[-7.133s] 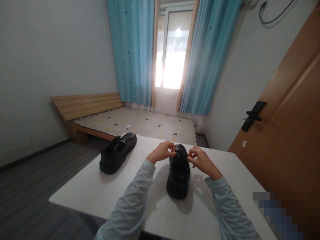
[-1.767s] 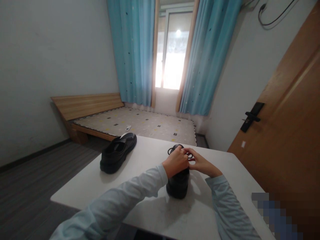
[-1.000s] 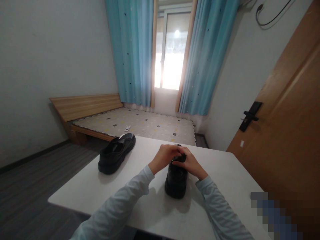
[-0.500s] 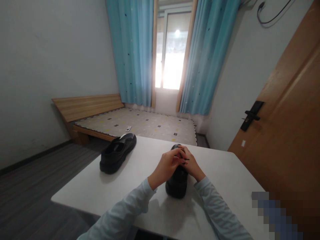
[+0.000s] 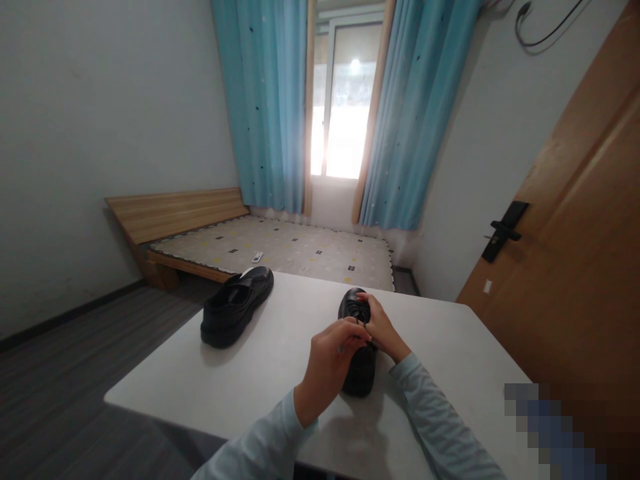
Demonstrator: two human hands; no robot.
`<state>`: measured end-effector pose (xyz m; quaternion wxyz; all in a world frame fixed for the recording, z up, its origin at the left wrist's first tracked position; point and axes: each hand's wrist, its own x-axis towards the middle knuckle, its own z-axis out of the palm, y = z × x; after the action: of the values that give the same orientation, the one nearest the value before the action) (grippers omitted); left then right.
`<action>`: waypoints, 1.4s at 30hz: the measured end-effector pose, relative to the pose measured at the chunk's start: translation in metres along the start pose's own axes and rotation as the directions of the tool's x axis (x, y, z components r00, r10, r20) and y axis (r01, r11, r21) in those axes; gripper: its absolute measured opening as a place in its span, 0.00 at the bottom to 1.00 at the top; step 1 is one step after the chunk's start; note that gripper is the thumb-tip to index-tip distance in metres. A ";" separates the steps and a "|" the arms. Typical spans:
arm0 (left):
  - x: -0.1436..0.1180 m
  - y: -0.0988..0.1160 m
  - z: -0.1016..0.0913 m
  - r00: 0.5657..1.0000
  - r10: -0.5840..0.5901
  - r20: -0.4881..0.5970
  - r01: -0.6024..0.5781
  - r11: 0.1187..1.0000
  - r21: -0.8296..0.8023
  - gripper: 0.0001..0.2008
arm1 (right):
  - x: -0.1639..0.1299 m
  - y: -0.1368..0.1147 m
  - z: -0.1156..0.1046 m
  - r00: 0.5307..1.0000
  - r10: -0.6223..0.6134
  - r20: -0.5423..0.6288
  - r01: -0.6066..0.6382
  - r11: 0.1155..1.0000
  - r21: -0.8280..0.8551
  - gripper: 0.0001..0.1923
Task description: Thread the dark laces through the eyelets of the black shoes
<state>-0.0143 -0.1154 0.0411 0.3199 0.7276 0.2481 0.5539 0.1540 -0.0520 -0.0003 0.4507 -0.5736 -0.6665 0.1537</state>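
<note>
While both our hands meet over the near black shoe (image 5: 356, 347), we note how it lies: on the white table (image 5: 280, 333), long axis running straight away from us, toe toward the bed (image 5: 280, 247), heel nearest. Our left hand (image 5: 330, 357) sits in front of the shoe's rear half, fingers curled with thumb and fingertips pressed together near the lacing; whether a lace sits in that pinch we cannot tell. Our right hand (image 5: 379, 327) rests against the shoe's right side, further along toward the toe, fingertips closed at the laces (image 5: 356, 311). Left is the nearer hand to us. A second black shoe (image 5: 236, 307) stands well apart to the left, angled.
</note>
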 end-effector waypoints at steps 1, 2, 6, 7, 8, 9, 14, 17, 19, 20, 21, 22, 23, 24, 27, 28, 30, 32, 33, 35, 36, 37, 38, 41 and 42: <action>-0.001 0.001 0.000 1.000 0.026 -0.009 -0.025 1.000 0.017 0.06 | 0.000 0.001 0.000 1.000 0.001 0.001 -0.001 1.000 -0.013 0.28; -0.002 0.003 0.000 0.999 0.047 -0.020 -0.047 0.998 0.033 0.06 | -0.001 0.001 0.000 1.000 0.004 0.004 -0.004 1.000 -0.025 0.29; -0.003 0.006 -0.001 0.995 0.075 -0.059 -0.071 0.996 0.059 0.07 | -0.001 0.002 0.001 1.000 0.025 0.018 -0.024 0.998 -0.060 0.31; -0.003 0.007 -0.002 0.995 0.075 -0.064 -0.071 0.996 0.060 0.07 | -0.001 0.002 0.001 1.000 0.024 0.019 -0.023 0.998 -0.065 0.31; -0.002 0.008 -0.002 0.995 0.079 -0.067 -0.074 0.995 0.062 0.07 | -0.001 0.003 0.001 1.000 0.022 0.019 -0.020 0.998 -0.067 0.31; -0.002 0.009 -0.002 0.994 0.087 -0.070 -0.083 0.994 0.065 0.07 | -0.001 0.003 0.002 1.000 0.019 0.019 -0.018 0.997 -0.069 0.31; -0.002 0.015 -0.002 0.986 0.157 -0.058 -0.152 0.985 0.079 0.07 | 0.000 0.003 0.003 1.000 0.014 0.012 -0.013 0.995 -0.094 0.29; -0.004 0.017 -0.003 0.982 0.185 -0.047 -0.180 0.980 0.080 0.07 | 0.000 0.002 0.003 1.000 0.018 0.018 -0.016 0.993 -0.119 0.28; -0.006 0.018 -0.004 0.981 0.188 -0.046 -0.184 0.980 0.079 0.07 | -0.001 0.000 0.002 0.999 0.028 0.024 -0.025 0.991 -0.128 0.28; -0.006 0.018 -0.004 0.982 0.185 -0.044 -0.181 0.980 0.080 0.07 | -0.001 0.000 0.002 0.999 0.034 0.027 -0.030 0.991 -0.132 0.28; -0.007 0.018 -0.005 0.983 0.179 -0.042 -0.175 0.981 0.080 0.07 | -0.001 -0.001 0.002 0.999 0.039 0.030 -0.035 0.990 -0.135 0.28; -0.008 0.018 -0.005 0.984 0.173 -0.041 -0.169 0.982 0.080 0.07 | -0.001 -0.001 0.002 0.999 0.043 0.031 -0.038 0.990 -0.139 0.28; -0.008 0.018 -0.006 0.985 0.168 -0.039 -0.165 0.983 0.079 0.07 | -0.001 -0.002 0.002 0.998 0.046 0.031 -0.041 0.989 -0.141 0.28; -0.009 0.018 -0.006 0.985 0.166 -0.039 -0.163 0.984 0.077 0.07 | -0.001 -0.002 0.002 0.998 0.048 0.034 -0.043 0.989 -0.143 0.28; -0.009 0.019 -0.007 0.984 0.173 -0.040 -0.170 0.982 0.076 0.07 | -0.001 -0.003 0.003 0.998 0.057 0.037 -0.051 0.988 -0.149 0.28; -0.009 0.019 -0.007 0.983 0.179 -0.039 -0.175 0.981 0.078 0.06 | -0.001 -0.003 0.003 0.998 0.059 0.033 -0.053 0.987 -0.151 0.28; -0.007 0.020 -0.008 0.983 0.180 -0.036 -0.177 0.980 0.086 0.06 | -0.001 -0.003 0.004 0.998 0.057 0.020 -0.053 0.987 -0.151 0.27; -0.003 0.020 -0.009 0.986 0.163 -0.043 -0.158 0.983 0.096 0.06 | -0.001 -0.003 0.004 0.999 0.051 0.014 -0.049 0.988 -0.144 0.27; 0.000 0.020 -0.010 0.988 0.147 -0.050 -0.142 0.985 0.099 0.06 | -0.001 -0.003 0.004 0.999 0.047 0.016 -0.045 0.989 -0.140 0.27; 0.006 0.020 -0.012 0.991 0.116 -0.064 -0.109 0.989 0.102 0.06 | -0.001 -0.003 0.003 0.999 0.032 0.034 -0.028 0.991 -0.131 0.27; 0.010 0.019 -0.012 0.992 0.107 -0.064 -0.100 0.990 0.100 0.06 | -0.001 -0.003 0.002 0.999 0.020 0.046 -0.014 0.992 -0.126 0.27; 0.014 0.019 -0.013 0.993 0.100 -0.060 -0.095 0.991 0.093 0.06 | -0.001 -0.003 0.002 0.998 0.008 0.060 -0.001 0.993 -0.119 0.27; 0.019 0.019 -0.013 0.994 0.097 -0.054 -0.093 0.992 0.081 0.06 | -0.001 -0.003 0.001 0.998 -0.002 0.070 0.010 0.994 -0.111 0.26; 0.035 0.016 -0.013 0.995 0.081 -0.063 -0.079 0.996 0.041 0.05 | -0.001 -0.001 0.002 0.999 -0.007 0.053 0.012 0.997 -0.082 0.26; 0.041 0.014 -0.012 0.994 0.075 -0.080 -0.072 0.997 0.040 0.04 | -0.001 -0.001 0.002 0.999 -0.001 0.037 0.004 0.997 -0.071 0.27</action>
<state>-0.0152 -0.0930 0.0800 0.2756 0.7188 0.2441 0.5898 0.1516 -0.0528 -0.0014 0.4178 -0.5856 -0.6804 0.1399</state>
